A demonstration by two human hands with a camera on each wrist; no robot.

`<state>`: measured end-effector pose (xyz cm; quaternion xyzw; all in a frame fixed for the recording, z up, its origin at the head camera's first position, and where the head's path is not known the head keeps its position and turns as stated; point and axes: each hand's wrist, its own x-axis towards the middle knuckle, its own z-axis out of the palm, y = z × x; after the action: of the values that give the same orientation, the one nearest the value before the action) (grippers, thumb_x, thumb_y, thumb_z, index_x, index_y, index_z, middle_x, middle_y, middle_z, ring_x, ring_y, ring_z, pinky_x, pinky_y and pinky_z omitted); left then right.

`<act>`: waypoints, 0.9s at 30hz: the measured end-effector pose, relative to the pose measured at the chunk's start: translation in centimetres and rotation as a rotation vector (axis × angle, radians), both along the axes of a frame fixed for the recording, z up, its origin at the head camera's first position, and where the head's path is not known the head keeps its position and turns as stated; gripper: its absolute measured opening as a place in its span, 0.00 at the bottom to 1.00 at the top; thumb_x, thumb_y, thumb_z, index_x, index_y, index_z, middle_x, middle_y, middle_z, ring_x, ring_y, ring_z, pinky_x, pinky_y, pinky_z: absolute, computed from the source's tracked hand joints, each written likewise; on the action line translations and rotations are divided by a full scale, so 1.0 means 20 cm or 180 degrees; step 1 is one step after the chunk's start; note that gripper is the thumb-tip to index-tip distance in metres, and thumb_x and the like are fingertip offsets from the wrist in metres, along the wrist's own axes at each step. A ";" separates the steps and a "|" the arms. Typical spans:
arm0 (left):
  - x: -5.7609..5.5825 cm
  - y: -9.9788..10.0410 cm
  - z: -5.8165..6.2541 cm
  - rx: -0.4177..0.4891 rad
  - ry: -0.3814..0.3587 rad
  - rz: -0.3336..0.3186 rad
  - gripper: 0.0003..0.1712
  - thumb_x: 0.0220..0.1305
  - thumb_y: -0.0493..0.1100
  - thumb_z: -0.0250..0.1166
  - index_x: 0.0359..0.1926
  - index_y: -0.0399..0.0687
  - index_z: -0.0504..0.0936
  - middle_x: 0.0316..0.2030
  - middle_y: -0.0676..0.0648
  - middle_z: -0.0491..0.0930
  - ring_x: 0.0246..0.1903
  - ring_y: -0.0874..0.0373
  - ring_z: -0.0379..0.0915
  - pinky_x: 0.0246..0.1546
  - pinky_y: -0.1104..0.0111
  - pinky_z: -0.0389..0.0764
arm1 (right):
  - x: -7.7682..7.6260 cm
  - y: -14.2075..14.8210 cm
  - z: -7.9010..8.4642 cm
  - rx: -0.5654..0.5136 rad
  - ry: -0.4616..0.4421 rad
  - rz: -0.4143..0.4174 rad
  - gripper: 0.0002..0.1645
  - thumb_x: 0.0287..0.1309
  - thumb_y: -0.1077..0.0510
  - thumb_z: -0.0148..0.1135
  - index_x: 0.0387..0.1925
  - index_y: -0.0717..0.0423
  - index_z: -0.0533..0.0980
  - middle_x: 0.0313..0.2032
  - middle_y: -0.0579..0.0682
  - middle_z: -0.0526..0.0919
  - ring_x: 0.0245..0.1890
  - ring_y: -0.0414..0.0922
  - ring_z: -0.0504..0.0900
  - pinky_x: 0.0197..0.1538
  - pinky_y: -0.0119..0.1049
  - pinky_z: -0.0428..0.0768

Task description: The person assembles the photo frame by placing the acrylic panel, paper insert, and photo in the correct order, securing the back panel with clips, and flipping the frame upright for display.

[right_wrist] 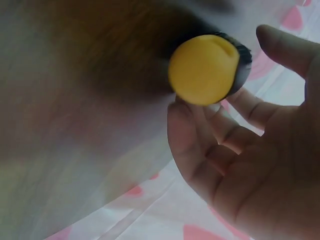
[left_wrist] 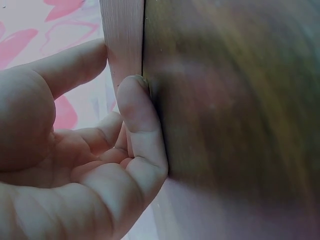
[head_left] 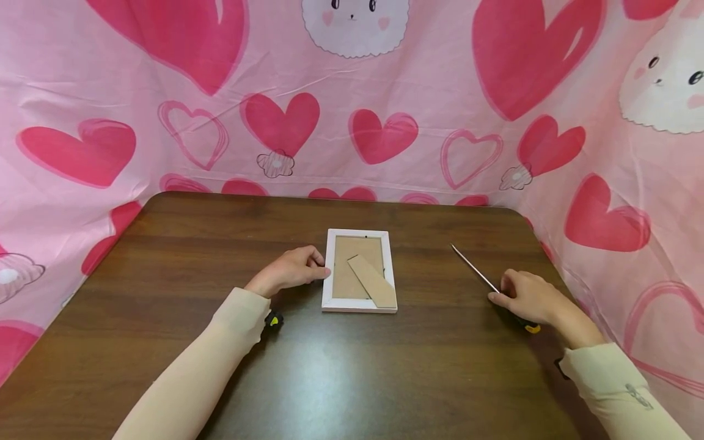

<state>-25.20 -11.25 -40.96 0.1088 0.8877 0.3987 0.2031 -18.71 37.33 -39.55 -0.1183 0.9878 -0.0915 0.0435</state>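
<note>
A white picture frame (head_left: 329, 287) lies face down at mid-table, its brown backing board (head_left: 343, 281) and slanted stand leg (head_left: 371, 281) showing. My left hand (head_left: 291, 266) is at its left edge, thumb on the white border and the other fingers bent beside it. In the left wrist view, the frame's side (left_wrist: 122, 40) lies between thumb and fingertips. On the right, my right hand (head_left: 530, 297) holds a screwdriver by its black handle, with the metal shaft (head_left: 473, 267) pointing forward and left. The right wrist view shows the handle's yellow end cap (right_wrist: 202, 70) beside the bent fingers.
Under everything is a brown wooden table (head_left: 418, 366) with rounded far corners. A pink cloth (head_left: 330, 79) with hearts hangs around its back and sides. A small black and yellow-green object (head_left: 274, 319) shows next to the left cuff.
</note>
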 end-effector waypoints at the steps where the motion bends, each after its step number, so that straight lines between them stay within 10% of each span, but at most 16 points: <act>1: 0.00 0.00 0.00 -0.0004 -0.0004 0.0005 0.19 0.60 0.53 0.67 0.44 0.47 0.74 0.33 0.45 0.75 0.33 0.53 0.71 0.33 0.63 0.73 | 0.00 0.00 0.00 0.0009 -0.0006 0.0042 0.21 0.56 0.39 0.64 0.31 0.51 0.71 0.25 0.45 0.72 0.28 0.44 0.70 0.29 0.41 0.69; 9: 0.00 -0.01 0.00 0.0018 -0.0007 0.0007 0.19 0.59 0.53 0.67 0.43 0.47 0.74 0.33 0.46 0.75 0.32 0.53 0.71 0.33 0.63 0.73 | 0.00 0.03 -0.02 -0.0153 0.0028 0.0347 0.13 0.54 0.52 0.67 0.29 0.51 0.70 0.23 0.42 0.70 0.25 0.41 0.69 0.30 0.40 0.68; 27: -0.01 0.00 -0.01 0.0020 -0.0003 -0.0031 0.18 0.59 0.53 0.67 0.42 0.47 0.75 0.32 0.45 0.75 0.32 0.53 0.72 0.32 0.64 0.72 | -0.10 -0.08 0.00 -0.1063 -0.0350 0.0155 0.10 0.70 0.54 0.53 0.41 0.56 0.65 0.27 0.52 0.76 0.19 0.44 0.75 0.25 0.39 0.76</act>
<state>-25.39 -11.29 -41.11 0.1136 0.8858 0.4005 0.2051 -20.70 35.79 -39.58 -0.1426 0.9519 -0.2595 0.0793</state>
